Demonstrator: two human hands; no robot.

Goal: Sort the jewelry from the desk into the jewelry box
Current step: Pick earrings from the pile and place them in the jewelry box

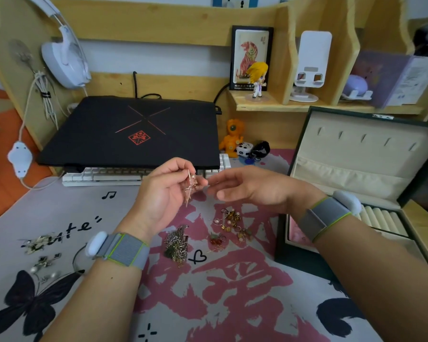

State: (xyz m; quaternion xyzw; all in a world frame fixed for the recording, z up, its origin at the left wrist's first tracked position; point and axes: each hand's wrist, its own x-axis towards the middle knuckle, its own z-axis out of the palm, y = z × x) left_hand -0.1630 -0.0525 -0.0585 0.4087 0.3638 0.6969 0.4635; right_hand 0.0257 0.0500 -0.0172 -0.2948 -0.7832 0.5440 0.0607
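Left hand (167, 191) is raised above the desk mat (67, 206), fingers curled, pinching a small gold piece (191, 187) with thin dangling parts, probably lifted clear so it hangs free of the other bits. Right hand (242, 187) is just beside it, fingers loosely extended, holding nothing; likely coming in to take or untangle the piece. Below the hands: a tangled chain pile (177, 244) and a cluster of small earrings and charms (230, 224), still unsorted. More pieces (41, 253) lie far left on the mat. Jewelry box (356, 183) is open at right, lid propped up, compartments within reach of the right hand.
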